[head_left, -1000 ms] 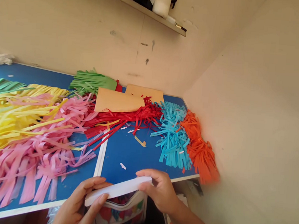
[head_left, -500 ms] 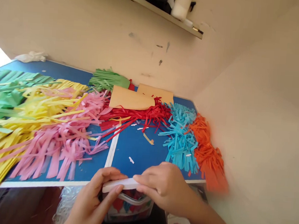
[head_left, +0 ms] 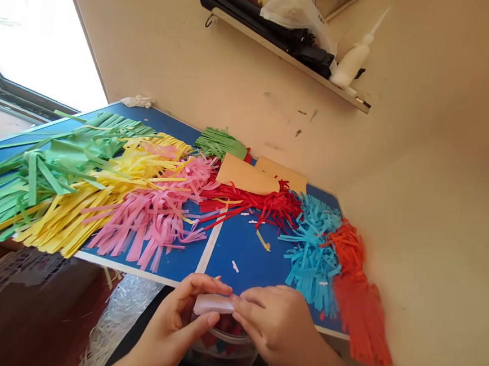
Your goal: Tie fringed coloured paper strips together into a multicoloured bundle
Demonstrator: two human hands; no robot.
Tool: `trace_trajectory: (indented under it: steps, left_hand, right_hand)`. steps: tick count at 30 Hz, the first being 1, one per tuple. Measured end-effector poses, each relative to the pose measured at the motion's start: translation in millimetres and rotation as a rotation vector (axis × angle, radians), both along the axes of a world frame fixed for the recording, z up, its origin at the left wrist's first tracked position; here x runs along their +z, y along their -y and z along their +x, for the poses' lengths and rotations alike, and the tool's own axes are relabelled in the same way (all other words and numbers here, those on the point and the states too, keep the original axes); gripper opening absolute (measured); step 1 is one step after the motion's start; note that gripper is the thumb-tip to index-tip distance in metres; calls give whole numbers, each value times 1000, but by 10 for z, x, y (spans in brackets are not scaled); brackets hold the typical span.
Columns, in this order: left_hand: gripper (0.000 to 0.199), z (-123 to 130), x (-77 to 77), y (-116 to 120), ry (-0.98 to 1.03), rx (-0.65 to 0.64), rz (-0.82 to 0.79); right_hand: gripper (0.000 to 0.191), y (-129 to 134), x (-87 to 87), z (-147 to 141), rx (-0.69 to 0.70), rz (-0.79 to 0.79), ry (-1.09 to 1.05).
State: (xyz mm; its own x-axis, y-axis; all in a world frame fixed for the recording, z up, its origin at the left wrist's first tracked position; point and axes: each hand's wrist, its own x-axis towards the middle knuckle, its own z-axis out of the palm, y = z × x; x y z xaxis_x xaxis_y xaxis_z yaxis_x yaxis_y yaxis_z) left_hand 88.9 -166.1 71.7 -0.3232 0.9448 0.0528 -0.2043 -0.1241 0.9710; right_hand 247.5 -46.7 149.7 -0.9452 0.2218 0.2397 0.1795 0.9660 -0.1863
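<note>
White paper strip [head_left: 212, 304], at the lower centre of the frame above a clear container [head_left: 220, 359], is pinched at its left part between the thumb and fingers of the left hand [head_left: 172, 321], while the fingertips of the right hand [head_left: 282, 324] close on its right end. The step in hand looks like folding or creasing the strip, near the front edge of the blue table [head_left: 249, 262]; the next move calls for a steady left pinch and even pressure from the right fingertips.
</note>
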Motion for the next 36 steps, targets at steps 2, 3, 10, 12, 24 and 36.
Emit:
trace_trajectory:
  steps: [2, 3, 10, 12, 24, 36]
  left_hand:
    - [16, 31, -30, -14, -306, 125, 114]
    - [14, 44, -41, -33, -496, 205, 176]
    - [24, -59, 160, -258, -1528, 454, 312]
    - [38, -51, 285, -338, -1698, 344, 313]
    - [43, -47, 239, -558, -2079, 42, 414]
    - [40, -70, 353, -720, -1870, -198, 649]
  right_hand:
    - [25, 36, 2, -11, 26, 35, 46]
    - [23, 36, 5, -12, 36, 38, 62]
    - [14, -303, 16, 77, -7, -334, 85]
    - [12, -356, 20, 93, -60, -337, 70]
    - [70, 25, -819, 421, -511, -797, -526]
    - [43, 76, -969, 403, -476, -446, -509]
